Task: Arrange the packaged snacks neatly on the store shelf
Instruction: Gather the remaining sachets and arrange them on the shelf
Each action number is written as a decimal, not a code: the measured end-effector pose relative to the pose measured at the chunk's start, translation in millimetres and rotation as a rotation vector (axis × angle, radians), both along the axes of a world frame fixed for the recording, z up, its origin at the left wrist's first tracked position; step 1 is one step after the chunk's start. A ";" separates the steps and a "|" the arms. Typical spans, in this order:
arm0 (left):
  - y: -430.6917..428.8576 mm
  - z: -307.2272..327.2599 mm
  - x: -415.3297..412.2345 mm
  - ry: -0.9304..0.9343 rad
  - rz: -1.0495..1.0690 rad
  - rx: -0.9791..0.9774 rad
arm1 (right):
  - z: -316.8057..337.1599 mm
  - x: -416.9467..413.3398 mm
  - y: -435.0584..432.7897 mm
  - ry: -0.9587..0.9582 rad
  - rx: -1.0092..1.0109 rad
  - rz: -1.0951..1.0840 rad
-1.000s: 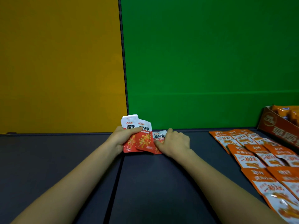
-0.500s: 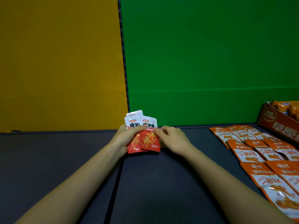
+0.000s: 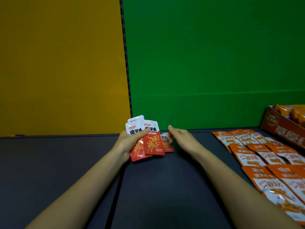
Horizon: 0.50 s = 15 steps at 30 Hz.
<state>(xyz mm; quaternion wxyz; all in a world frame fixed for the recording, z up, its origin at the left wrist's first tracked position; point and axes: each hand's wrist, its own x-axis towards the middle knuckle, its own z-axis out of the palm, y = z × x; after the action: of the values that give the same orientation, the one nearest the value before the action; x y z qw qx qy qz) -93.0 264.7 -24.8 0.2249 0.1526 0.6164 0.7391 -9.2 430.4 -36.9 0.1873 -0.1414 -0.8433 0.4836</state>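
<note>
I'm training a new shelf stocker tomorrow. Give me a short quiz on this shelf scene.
1. True or false: the left hand holds a fan of red-and-white packets.
2. Where do the orange packets lie? A) flat on the shelf, to the person's right; B) in the left hand; C) hanging from hooks.
3. Fill in: the back panel behind the right hand is coloured ____.

Key: 1 true; 2 A; 3 green.
</note>
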 end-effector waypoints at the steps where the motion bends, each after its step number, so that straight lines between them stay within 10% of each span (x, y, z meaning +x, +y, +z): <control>1: 1.9 -0.5 2.2 0.007 -0.009 -0.002 | -0.3 -2.2 -4.5 -0.004 -0.039 0.021; 15: -0.5 -1.5 -2.1 -0.062 0.073 -0.066 | -8.7 -1.7 41.0 -0.066 -0.125 -0.159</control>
<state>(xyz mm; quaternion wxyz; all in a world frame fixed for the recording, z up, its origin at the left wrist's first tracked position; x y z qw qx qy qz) -95.1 264.2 -26.4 0.2216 0.0996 0.6383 0.7304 -10.9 471.4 -45.7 0.1882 -0.2351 -0.8032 0.5139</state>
